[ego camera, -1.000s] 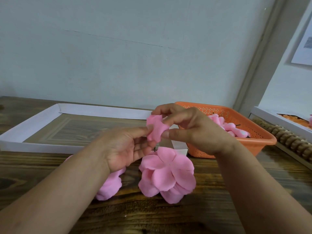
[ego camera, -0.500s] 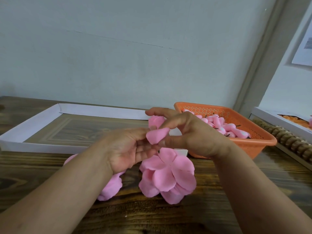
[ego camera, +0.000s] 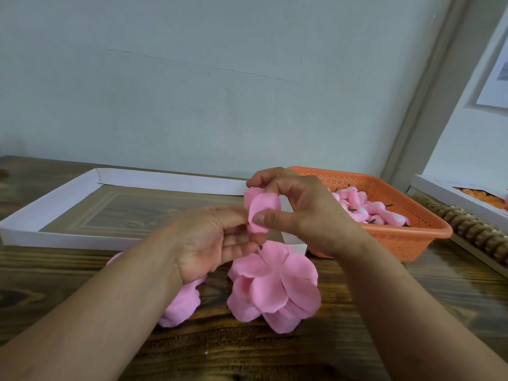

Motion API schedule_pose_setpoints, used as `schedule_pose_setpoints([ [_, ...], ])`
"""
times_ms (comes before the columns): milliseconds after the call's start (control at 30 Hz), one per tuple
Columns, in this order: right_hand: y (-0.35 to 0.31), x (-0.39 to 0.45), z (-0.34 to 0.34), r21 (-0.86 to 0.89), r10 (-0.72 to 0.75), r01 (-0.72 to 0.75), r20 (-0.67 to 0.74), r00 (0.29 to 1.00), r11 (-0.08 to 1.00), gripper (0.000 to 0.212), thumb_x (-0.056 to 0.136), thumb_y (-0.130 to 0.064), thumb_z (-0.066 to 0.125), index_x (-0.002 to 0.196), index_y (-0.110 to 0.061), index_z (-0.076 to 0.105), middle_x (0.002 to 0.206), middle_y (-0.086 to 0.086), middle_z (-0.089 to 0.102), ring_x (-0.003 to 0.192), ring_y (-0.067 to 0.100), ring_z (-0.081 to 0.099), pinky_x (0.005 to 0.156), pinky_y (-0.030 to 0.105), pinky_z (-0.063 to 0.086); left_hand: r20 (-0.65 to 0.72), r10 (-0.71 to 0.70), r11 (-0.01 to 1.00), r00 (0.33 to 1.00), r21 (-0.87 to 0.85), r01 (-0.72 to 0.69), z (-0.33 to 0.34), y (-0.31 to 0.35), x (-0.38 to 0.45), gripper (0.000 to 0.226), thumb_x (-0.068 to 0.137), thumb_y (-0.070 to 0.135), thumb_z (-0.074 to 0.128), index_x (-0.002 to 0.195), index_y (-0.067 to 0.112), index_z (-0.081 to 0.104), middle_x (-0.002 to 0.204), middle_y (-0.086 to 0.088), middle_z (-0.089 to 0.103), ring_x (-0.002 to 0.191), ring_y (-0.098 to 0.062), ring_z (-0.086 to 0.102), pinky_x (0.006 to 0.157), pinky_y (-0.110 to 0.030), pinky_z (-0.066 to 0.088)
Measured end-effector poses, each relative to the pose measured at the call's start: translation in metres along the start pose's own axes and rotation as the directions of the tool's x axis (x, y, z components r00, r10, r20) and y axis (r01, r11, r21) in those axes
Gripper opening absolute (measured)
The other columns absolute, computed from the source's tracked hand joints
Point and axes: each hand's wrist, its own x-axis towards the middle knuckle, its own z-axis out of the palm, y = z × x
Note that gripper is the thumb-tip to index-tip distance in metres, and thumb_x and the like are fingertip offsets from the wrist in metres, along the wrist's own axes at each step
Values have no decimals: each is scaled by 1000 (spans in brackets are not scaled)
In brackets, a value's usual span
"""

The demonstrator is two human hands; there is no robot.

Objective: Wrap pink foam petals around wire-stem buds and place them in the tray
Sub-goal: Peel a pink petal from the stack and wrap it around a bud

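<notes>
In the head view, the only one there is, both hands work just above the wooden table [ego camera: 82, 273], and the wrap has moved on a step: where half a second ago the right thumb and forefinger held a single petal out flat against the bud, that petal [ego camera: 262, 206] now curls round the upper part of the bud [ego camera: 254, 225] and sits snug against it. The right hand [ego camera: 302, 215] pinches the petal, thumb pressing its lower edge from the front and curled fingers over the top. The left hand [ego camera: 209, 240] grips the bud from below, fingers curled round it, and a dark tip of wire stem [ego camera: 260, 246] pokes out beneath. Loose petals [ego camera: 275, 287] lie fanned on the table under the hands, more pink foam under the left wrist. The orange basket [ego camera: 406, 237] to the right holds unwrapped buds; the white tray [ego camera: 68, 237] to the left shows none inside. I judge this wrap only begun, with more petals to add.
</notes>
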Motion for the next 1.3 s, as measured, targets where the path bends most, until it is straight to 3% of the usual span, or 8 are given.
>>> schedule_pose_setpoints([
  [267, 3, 1, 2, 22, 29, -29, -28, 999, 999, 16, 72, 5, 73, 73, -6, 61, 105, -6, 62, 96, 2, 58, 78, 13, 45, 48, 22, 1000, 999, 19, -23, 3, 1, -3, 34, 49, 21, 73, 78, 6, 78, 77, -14, 71, 63, -19, 70, 56, -24, 58],
  [467, 4, 1, 2, 63, 27, -22, -66, 997, 998, 29, 72, 9, 70, 66, -16, 57, 103, -4, 61, 95, 7, 59, 77, 17, 46, 77, 73, 997, 994, 0, -73, 3, 2, -4, 51, 53, 41, 73, 93, 9, 74, 84, -13, 72, 70, -19, 71, 61, -27, 59],
  [600, 4, 2, 3, 70, 14, -10, -60, 998, 998, 27, 72, 8, 70, 69, -15, 57, 105, 2, 61, 94, 7, 59, 77, 18, 45, 58, 98, 995, 994, 14, -99, 2, -2, -4, 36, 60, 23, 70, 89, 3, 72, 78, -11, 72, 67, -17, 71, 63, -25, 59],
  [733, 3, 1, 1, 93, -18, 24, -58, 998, 995, 25, 66, -3, 74, 70, -17, 54, 104, 2, 61, 95, 15, 59, 83, 31, 47, 45, 106, 994, 993, 6, -106, 2, -1, -3, 28, 66, 20, 64, 87, 3, 71, 76, -10, 72, 67, -16, 71, 60, -24, 59],
  [1000, 3, -5, -15, 226, 11, -29, 78, 997, 974, 49, 66, -7, 66, 111, -25, 59, 104, -2, 60, 90, 11, 55, 75, 29, 48, 133, 37, 990, 990, 127, -54, 4, 1, -9, 31, 69, 19, 64, 94, 3, 71, 79, -10, 72, 62, -14, 68, 58, -22, 58],
  [1133, 5, -6, -17, 226, 45, -87, 183, 982, 970, 40, 68, -4, 64, 103, -24, 68, 98, 6, 65, 89, 25, 55, 75, 52, 44, 180, -10, 978, 984, 208, -28, 4, 2, -12, 27, 70, 18, 63, 91, 3, 71, 74, -10, 70, 60, -14, 67, 56, -20, 56],
  [1200, 6, -7, -17, 242, 54, -107, 217, 975, 964, 34, 69, -3, 64, 98, -19, 69, 90, 6, 66, 80, 28, 54, 67, 46, 42, 193, -24, 971, 981, 237, -23, 3, 2, -12, 26, 71, 17, 63, 91, 3, 71, 74, -10, 70, 61, -15, 66, 56, -20, 56],
  [1300, 4, -8, -18, 245, 58, -117, 237, 970, 962, 29, 69, -3, 62, 96, -13, 67, 74, -9, 67, 59, 13, 54, 48, 23, 43, 214, -45, 964, 976, 266, -14, 2, 2, -13, 24, 70, 17, 64, 89, 4, 72, 73, -10, 70, 61, -16, 67, 56, -21, 56],
])
